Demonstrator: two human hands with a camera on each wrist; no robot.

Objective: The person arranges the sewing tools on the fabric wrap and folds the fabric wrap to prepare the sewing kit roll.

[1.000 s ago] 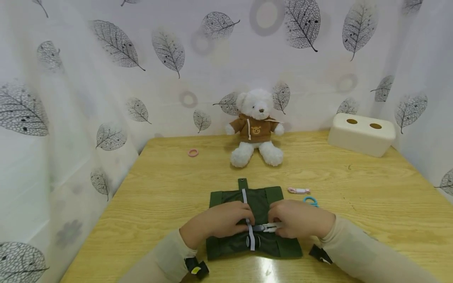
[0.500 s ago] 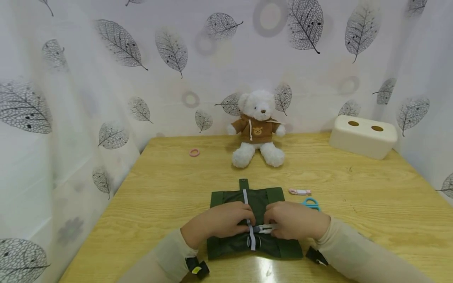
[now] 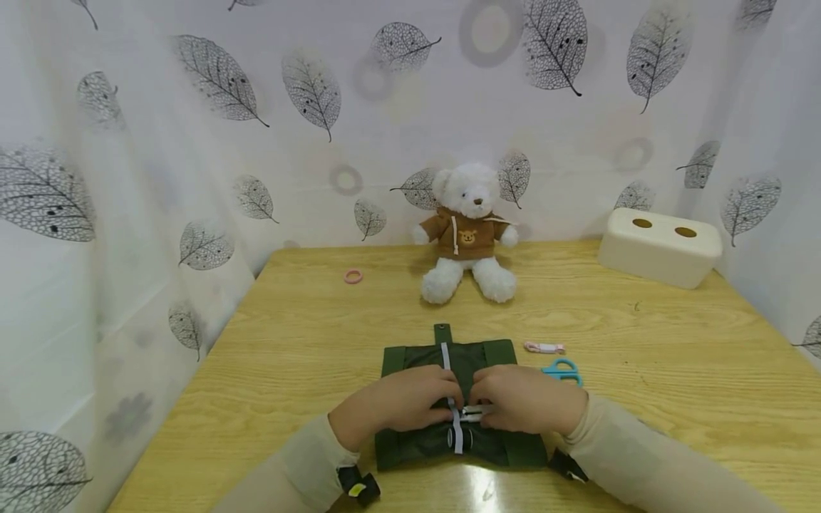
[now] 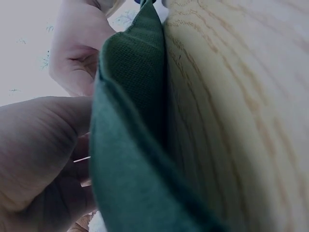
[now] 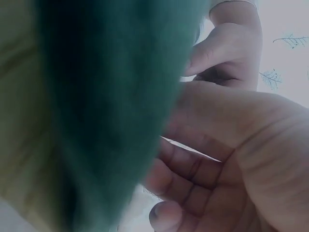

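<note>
A green cloth pouch [image 3: 497,353] lies unfolded on the table, with a pale elastic strap [image 3: 445,356] running down its middle. My left hand [image 3: 410,399] pinches the strap between thumb and fingers. From the other side, my right hand [image 3: 529,399] holds a small tool with two white handle arms [image 3: 474,413], its front end at the strap. Just below, a dark round spool with a white rim [image 3: 459,439] sits under the strap. Both wrist views are largely blocked by the pouch's green edge [image 4: 130,96], with the left hand [image 4: 43,145] and right hand [image 5: 231,145] beside it.
Blue-handled scissors [image 3: 563,372] and a pink-and-white bundle [image 3: 544,348] lie right of the pouch. At the back sit a white teddy bear [image 3: 468,235] in a brown hoodie, a pink ring [image 3: 353,276] and a cream box with two holes [image 3: 661,249].
My right hand has moved left, carrying the white-handled tool further under the strap, so its grey front end no longer shows. My left hand has stayed at the strap. More of the blue scissors shows.
</note>
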